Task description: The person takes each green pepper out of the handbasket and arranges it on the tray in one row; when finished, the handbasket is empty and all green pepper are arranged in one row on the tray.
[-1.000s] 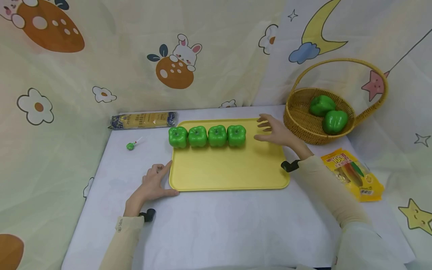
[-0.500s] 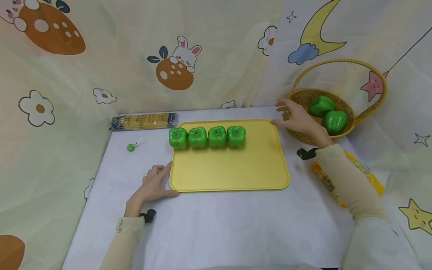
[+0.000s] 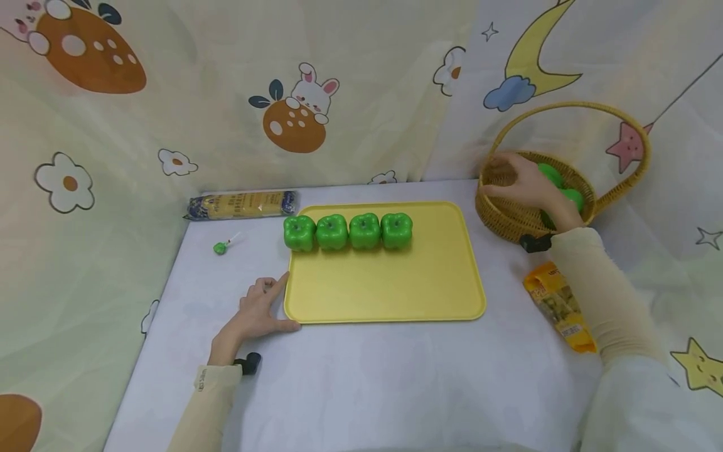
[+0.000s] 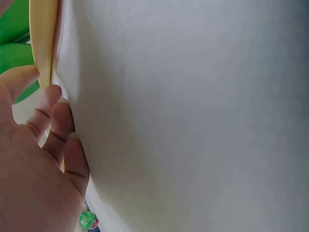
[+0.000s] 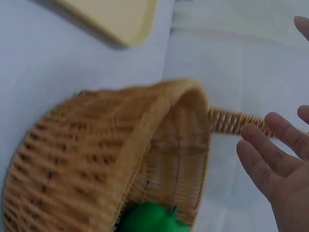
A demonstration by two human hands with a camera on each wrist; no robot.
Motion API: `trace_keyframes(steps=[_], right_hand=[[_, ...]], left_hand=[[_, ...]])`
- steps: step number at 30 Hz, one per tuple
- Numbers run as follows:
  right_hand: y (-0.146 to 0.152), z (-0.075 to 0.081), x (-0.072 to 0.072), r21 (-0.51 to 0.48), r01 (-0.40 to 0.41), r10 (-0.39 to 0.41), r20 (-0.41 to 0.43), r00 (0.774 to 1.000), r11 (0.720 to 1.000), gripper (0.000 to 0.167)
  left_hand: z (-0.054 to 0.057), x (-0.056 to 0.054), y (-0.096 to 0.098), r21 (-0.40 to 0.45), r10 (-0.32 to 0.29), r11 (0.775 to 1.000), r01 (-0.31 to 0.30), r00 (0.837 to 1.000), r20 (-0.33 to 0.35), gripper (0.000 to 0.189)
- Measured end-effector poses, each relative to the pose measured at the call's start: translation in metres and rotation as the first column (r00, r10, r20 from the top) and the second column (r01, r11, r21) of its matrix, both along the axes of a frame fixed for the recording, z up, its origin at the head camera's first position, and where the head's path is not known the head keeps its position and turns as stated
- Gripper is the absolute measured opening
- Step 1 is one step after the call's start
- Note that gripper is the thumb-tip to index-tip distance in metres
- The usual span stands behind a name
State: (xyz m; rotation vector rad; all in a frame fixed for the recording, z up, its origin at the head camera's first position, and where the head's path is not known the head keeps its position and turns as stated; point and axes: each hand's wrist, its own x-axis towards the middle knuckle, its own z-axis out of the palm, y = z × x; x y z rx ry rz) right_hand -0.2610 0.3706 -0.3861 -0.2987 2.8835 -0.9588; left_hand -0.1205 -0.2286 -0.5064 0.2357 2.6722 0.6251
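Note:
A yellow tray [image 3: 390, 289] carries a row of several green bell peppers [image 3: 396, 231] along its far side. At its near left corner lies my left hand [image 3: 260, 311], thumb by the front edge and index finger touching the left edge. The other fingers of that hand bend loosely beside the tray wall in the left wrist view. Over the wicker basket [image 3: 503, 220] hovers my right hand [image 3: 525, 182], fingers spread and holding nothing. Two green bell peppers [image 3: 573, 198] inside the basket are partly hidden behind this hand; one pepper [image 5: 152, 217] shows low in the right wrist view.
The basket's tall handle [image 3: 582, 105] arches above it. A yellow snack bag [image 3: 559, 307] lies at the right, partly under my right sleeve. A long yellow packet [image 3: 243, 204] rests at the back left, with a green lollipop [image 3: 220, 248] in front of it.
My right hand has moved right, from above the tray to over the basket, and now covers part of the peppers there. My left hand and the tray have stayed put.

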Motion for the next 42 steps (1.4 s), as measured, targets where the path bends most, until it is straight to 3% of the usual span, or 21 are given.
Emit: trace_keyframes(steps=[12,26,35,42], right_hand=[[0.056,-0.004,-0.025,0.070,0.132,-0.140,0.118,0.983,0.989,0.104],[0.088,-0.013,-0.048,0.219,0.137,-0.169,0.138,0.976,0.966,0.104],[0.102,-0.021,-0.049,0.269,0.134,-0.176,0.135,0.975,0.954,0.101],[0.108,-0.031,-0.047,0.310,0.167,-0.230,0.180,0.956,0.936,0.103]], left_hand=[[-0.002,0.002,-0.002,-0.004,0.010,1.000,-0.010,1.000,0.009,0.125],[0.000,0.003,-0.001,0.002,0.024,1.000,-0.024,0.999,0.021,0.125],[-0.002,-0.001,-0.003,0.016,0.016,1.000,-0.016,1.000,-0.001,0.124],[-0.001,-0.002,-0.003,0.008,0.010,1.000,-0.010,1.000,0.009,0.124]])
